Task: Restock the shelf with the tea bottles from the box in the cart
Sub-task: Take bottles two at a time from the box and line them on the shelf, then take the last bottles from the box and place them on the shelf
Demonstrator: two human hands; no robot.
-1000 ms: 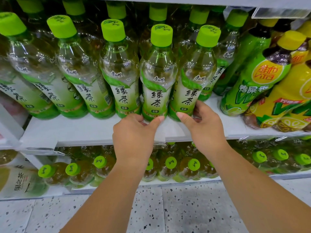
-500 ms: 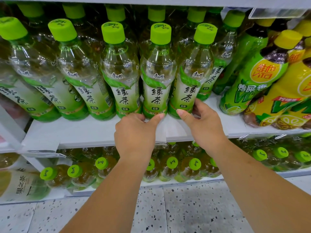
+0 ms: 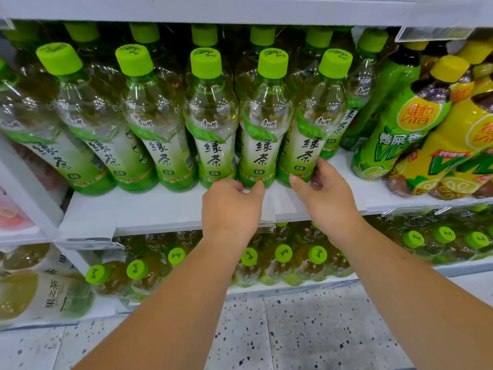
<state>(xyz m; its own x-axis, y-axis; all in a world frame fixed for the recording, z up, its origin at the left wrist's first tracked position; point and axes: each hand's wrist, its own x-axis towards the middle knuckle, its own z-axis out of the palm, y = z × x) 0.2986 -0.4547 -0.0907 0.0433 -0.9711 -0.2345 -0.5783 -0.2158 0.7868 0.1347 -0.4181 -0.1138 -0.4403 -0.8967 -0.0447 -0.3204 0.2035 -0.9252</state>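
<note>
Hands barely shifted: left hand (image 3: 230, 209) and right hand (image 3: 326, 201) fingers clasping bases of upright, cap-up tea bottles (image 3: 260, 145).

This is a shop — the drinks aisle of a supermarket or convenience store. A white shelf (image 3: 149, 206) carries rows of identical green tea bottles (image 3: 213, 134), several deep, labels facing out, with a block of yellow-capped bottles (image 3: 453, 156) just beside them. A lower shelf (image 3: 293, 287) holds more green-capped bottles (image 3: 282, 260). A clear plastic price-tag holder (image 3: 432, 33) hangs from the shelf above (image 3: 240, 9), and the floor (image 3: 293, 337) is speckled terrazzo tile.
</note>
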